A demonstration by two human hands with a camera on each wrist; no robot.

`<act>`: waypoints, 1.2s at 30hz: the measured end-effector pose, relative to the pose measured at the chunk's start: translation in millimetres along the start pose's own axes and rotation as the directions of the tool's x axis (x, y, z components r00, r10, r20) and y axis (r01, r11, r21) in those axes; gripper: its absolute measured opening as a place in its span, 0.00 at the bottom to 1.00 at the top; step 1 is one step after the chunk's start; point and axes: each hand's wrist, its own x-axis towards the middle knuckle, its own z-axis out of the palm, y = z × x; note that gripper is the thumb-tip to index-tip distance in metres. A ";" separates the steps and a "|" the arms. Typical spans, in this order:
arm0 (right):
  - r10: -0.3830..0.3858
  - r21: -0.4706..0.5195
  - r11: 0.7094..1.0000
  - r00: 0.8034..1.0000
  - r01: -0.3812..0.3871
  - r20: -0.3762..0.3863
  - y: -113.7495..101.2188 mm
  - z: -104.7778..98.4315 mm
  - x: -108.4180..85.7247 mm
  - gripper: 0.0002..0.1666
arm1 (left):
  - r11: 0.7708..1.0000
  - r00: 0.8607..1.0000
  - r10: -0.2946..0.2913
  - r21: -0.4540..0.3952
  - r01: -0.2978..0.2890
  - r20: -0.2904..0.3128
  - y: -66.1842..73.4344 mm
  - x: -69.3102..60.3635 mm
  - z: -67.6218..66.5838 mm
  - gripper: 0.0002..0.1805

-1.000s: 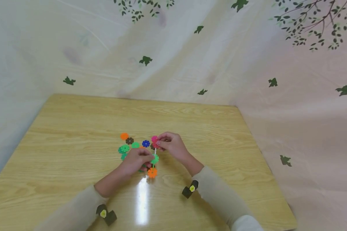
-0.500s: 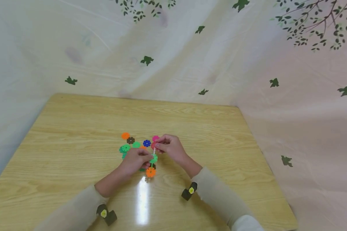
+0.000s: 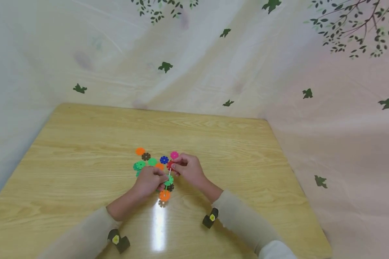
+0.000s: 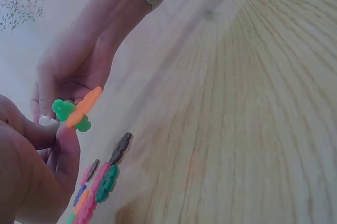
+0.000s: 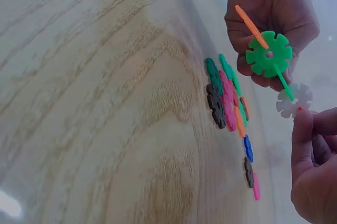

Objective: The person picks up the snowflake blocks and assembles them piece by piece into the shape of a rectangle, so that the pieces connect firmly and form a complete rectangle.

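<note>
- Meeting at their rims, or nearly so, are a white disc [image 5: 302, 97] and a red disc [image 3: 169, 164], both raised above the table between the two hands; whether their slots have engaged is hidden behind fingertips.
- Joined to the white disc is a short chain: a narrow, edge-on green piece, a notched green disc [image 5: 269, 62] and, at the near end, an orange disc [image 3: 164, 195].
- The left hand [image 3: 146, 181] pinches this chain near its green part; the exact contact is partly covered. The right hand [image 3: 188, 169] grips the red disc between thumb and fingers.
- A crooked slot or uneven push could, I judge, make the red disc slip off the white rim. Too hard a press might twist the chain in the left fingers or loosen the orange disc, which hangs unsupported at its end.
- Since the earliest head view, the right hand and red disc have come down and leftward, and the chain has shifted slightly left; a pink disc [image 3: 174, 155] now shows clear of the right fingers.
- Farther out, a blue disc [image 3: 164, 159], a brown disc [image 3: 146, 156] and others lie on the wooden table [image 3: 240, 151], beyond which hangs a leaf-patterned curtain [image 3: 194, 86].
</note>
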 end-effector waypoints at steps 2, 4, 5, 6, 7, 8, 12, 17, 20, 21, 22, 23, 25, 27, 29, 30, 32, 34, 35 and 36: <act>-0.002 -0.009 1.000 1.000 0.002 0.008 0.0 0.2 -0.6 0.04 | 1.000 1.000 0.002 0.003 -0.002 -0.003 -0.2 -0.6 0.9 0.03; 0.001 -0.008 1.000 1.000 -0.001 0.012 0.8 0.5 -0.7 0.04 | 1.000 1.000 0.004 -0.001 -0.004 -0.007 -0.3 -1.0 2.4 0.03; 0.007 0.004 1.000 1.000 -0.007 0.010 0.1 0.6 -1.1 0.04 | 1.000 1.000 0.007 0.001 -0.007 -0.012 -0.5 -0.9 3.1 0.03; 0.014 0.024 1.000 1.000 -0.014 0.008 -0.9 0.5 -1.6 0.04 | 1.000 1.000 0.012 0.006 -0.012 -0.012 -0.7 -0.7 3.7 0.03; 0.023 0.047 0.999 1.000 -0.023 0.005 -1.3 0.1 -1.9 0.04 | 1.000 1.000 0.018 0.005 -0.018 -0.011 -0.8 -0.1 4.3 0.04; 0.033 0.070 0.997 0.999 -0.033 0.000 -1.6 -0.5 -2.2 0.04 | 1.000 1.000 0.027 0.011 -0.027 -0.006 -1.2 1.1 4.5 0.04; 0.079 0.148 0.986 0.997 -0.075 -0.018 -5.9 -4.6 -3.3 0.06 | 0.999 0.998 0.048 0.004 -0.048 0.027 -0.9 6.6 3.1 0.07; 0.131 0.172 0.976 0.991 -0.131 0.011 -15.0 -11.1 -2.9 0.09 | 0.999 0.993 0.037 -0.038 -0.032 0.114 1.8 10.0 -3.4 0.09; 0.137 0.137 0.980 0.990 -0.141 0.036 -19.1 -14.0 -1.7 0.08 | 0.998 0.988 0.037 -0.047 -0.031 0.147 3.4 8.1 -6.7 0.09; 0.136 0.119 0.983 0.990 -0.140 0.042 -20.1 -14.6 -1.3 0.08 | 0.999 0.988 0.037 -0.044 -0.031 0.149 3.9 7.2 -7.5 0.09; 0.129 0.100 0.986 0.991 -0.133 0.048 -20.7 -15.0 -1.0 0.07 | 0.999 0.988 0.036 -0.041 -0.030 0.150 4.1 6.2 -8.1 0.08; 0.123 0.084 0.988 0.991 -0.127 0.053 -21.2 -15.1 -1.0 0.07 | 0.999 0.988 0.034 -0.043 -0.027 0.153 4.6 5.4 -8.5 0.08; 0.108 0.060 0.992 0.992 -0.111 0.059 -20.8 -15.4 -1.2 0.06 | 0.999 0.988 0.024 -0.043 -0.018 0.153 6.0 3.5 -8.7 0.08; 0.097 0.051 0.994 0.993 -0.100 0.064 -20.1 -15.9 -1.8 0.07 | 0.999 0.988 0.033 -0.017 -0.031 0.152 7.6 1.8 -8.4 0.08; 0.089 0.056 0.994 0.994 -0.093 0.067 -17.4 -16.5 -2.1 0.08 | 0.998 0.987 0.051 0.017 -0.054 0.154 8.7 0.7 -8.1 0.08; 0.090 0.063 0.994 0.994 -0.095 0.068 -16.0 -16.8 -2.1 0.08 | 0.997 0.986 0.063 0.042 -0.070 0.153 8.9 0.6 -8.2 0.08; 0.099 0.078 0.991 0.992 -0.104 0.074 -12.4 -16.4 -1.7 0.08 | 0.990 0.984 0.088 0.091 -0.104 0.158 8.1 -0.2 -9.0 0.08; 0.116 0.100 0.987 0.990 -0.124 0.082 -8.9 -16.1 -0.6 0.09 | 0.983 0.981 0.104 0.135 -0.126 0.162 6.7 0.7 -10.5 0.09; 0.126 0.113 0.984 0.988 -0.135 0.086 -7.8 -16.0 -0.1 0.09 | 0.980 0.981 0.104 0.153 -0.130 0.165 5.9 1.6 -11.5 0.10; 0.137 0.126 0.981 0.986 -0.148 0.090 -7.2 -15.8 0.5 0.09 | 0.978 0.982 0.100 0.167 -0.127 0.162 5.7 2.8 -12.6 0.11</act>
